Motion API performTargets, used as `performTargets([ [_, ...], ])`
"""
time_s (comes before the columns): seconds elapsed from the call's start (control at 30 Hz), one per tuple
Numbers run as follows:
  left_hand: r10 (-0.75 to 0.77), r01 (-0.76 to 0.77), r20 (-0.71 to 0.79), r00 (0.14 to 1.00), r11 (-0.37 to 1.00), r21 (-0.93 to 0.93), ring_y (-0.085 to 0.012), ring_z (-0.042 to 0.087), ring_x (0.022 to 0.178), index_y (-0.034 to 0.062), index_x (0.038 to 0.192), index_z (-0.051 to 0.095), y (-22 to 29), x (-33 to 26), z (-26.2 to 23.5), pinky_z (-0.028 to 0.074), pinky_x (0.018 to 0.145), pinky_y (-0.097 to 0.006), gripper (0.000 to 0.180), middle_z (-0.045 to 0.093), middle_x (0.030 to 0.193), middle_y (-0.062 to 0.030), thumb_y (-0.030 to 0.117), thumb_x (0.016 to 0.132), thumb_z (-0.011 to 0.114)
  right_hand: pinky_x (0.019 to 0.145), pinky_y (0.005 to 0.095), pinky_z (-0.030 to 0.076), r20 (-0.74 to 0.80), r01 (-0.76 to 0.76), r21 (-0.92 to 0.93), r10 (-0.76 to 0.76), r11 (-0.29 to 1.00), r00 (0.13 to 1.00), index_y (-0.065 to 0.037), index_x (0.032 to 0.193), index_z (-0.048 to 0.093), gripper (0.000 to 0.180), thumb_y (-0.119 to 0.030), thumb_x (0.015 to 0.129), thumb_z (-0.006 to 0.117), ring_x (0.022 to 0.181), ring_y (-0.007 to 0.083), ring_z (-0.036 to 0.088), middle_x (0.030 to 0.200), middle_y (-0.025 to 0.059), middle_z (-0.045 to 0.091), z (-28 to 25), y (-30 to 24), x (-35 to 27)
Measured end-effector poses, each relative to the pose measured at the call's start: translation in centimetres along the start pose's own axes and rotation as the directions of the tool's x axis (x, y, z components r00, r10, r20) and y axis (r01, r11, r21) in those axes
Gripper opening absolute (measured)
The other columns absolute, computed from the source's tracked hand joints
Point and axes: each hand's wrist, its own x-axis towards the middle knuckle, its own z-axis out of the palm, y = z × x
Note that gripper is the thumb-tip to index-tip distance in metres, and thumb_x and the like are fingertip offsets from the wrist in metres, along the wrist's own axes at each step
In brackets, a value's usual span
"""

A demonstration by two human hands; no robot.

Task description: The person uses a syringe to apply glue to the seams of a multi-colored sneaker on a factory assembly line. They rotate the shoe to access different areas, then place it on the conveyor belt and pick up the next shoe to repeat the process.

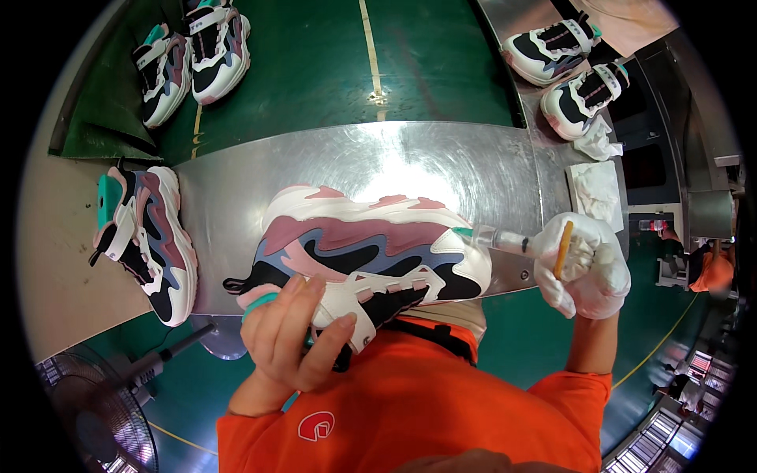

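A multicoloured sneaker (359, 252), white, mauve, blue and black, lies on its side over the metal worktop (236, 169), its sole facing away from me. My bare left hand (288, 335) is closed around its collar and strap at the heel end. In a white glove, my right hand (583, 264) is closed on a clear syringe (505, 240) with a green tip. That tip meets the toe area beside the sole edge; whether it touches is hard to tell. A thin orange-brown stick (564, 251) also sits among the gloved fingers.
Another sneaker (150, 236) stands at the left. A sneaker pair (193, 63) rests far left by the green belt (315, 63), and another pair (564, 75) far right. Folded white cloth (595, 193) lies near my right hand. A fan (98, 410) stands lower left.
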Motion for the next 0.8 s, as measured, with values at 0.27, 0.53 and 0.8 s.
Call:
performTargets([
  [0.27, -0.02, 0.02, 0.003, 1.0, 1.0, 0.018, -0.0259, 0.06, 0.099, 0.0227, 0.106, 0.062, 0.4, -0.1, 0.1, 0.042, 0.078, -0.032, 0.022, 0.063, 0.114, -0.0119, 0.019, 0.084, 0.064, 0.033, 0.0235, 0.035, 0.023, 0.016, 0.029, -0.017, 0.999, 1.0, 0.015, 0.101, 0.055, 0.077, -0.049, 0.064, 0.077, 0.035, 0.0143, 0.043, 0.063, 0.0183, 0.057, -1.5, 1.0, -0.9],
  [0.53, -0.045, 0.037, 0.08, 0.996, 0.994, 0.101, -0.0291, 0.057, 0.102, 0.0163, 0.109, 0.054, 1.6, 0.0, -0.4, 0.042, 0.087, -0.037, 0.047, 0.061, 0.118, -0.0132, 0.023, 0.069, 0.077, 0.031, 0.0242, 0.034, 0.047, 0.071, 0.207, -0.082, 0.976, 0.996, 0.016, 0.102, 0.054, 0.07, -0.037, 0.062, 0.076, 0.034, 0.0152, 0.042, 0.065, 0.0208, 0.057, -3.7, 3.2, -2.3],
  [0.8, -0.095, 0.074, 0.096, 0.991, 0.976, 0.203, -0.0293, 0.056, 0.104, 0.0107, 0.113, 0.051, 4.5, -0.2, -0.5, 0.041, 0.09, -0.038, 0.064, 0.062, 0.119, -0.0143, 0.026, 0.061, 0.087, 0.032, 0.024, 0.033, -0.067, 0.17, 0.338, -0.157, 0.926, 0.985, 0.017, 0.104, 0.053, 0.071, -0.035, 0.06, 0.073, 0.038, 0.0163, 0.044, 0.065, 0.0215, 0.056, -3.5, 6.0, -4.5],
])
